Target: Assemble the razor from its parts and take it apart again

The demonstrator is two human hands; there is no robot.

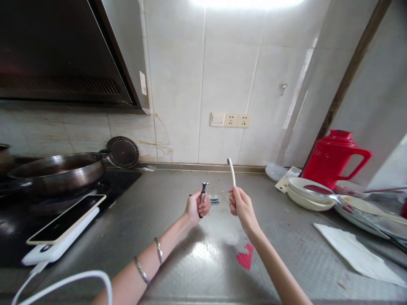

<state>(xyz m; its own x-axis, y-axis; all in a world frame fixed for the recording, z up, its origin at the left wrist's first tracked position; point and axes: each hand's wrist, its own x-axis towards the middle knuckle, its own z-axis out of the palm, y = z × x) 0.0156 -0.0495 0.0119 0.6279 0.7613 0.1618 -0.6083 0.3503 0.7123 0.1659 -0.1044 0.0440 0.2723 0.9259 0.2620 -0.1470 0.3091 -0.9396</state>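
Observation:
My left hand [194, 207] is closed around the grey and black handle of a small razor [204, 188], its head pointing up. To the right of it, my right hand [241, 204] grips a white toothbrush [232, 173] by its lower end; the dark bristles are at the top. Both hands are raised over the metal counter [178, 271], with the two things apart from each other. Between and behind the hands lie small dark green strips [214, 201], too small to make out. A torn pink-red scrap [244, 256] lies below my right hand.
At left, a steel pan [63, 169] sits on the black stove, near a phone [68, 220] on a white power bank [60, 241] with a cable. At right stand a red thermos [329, 159], stacked bowls [310, 199], plates and a white napkin [356, 252]. The tiled wall bounds the back.

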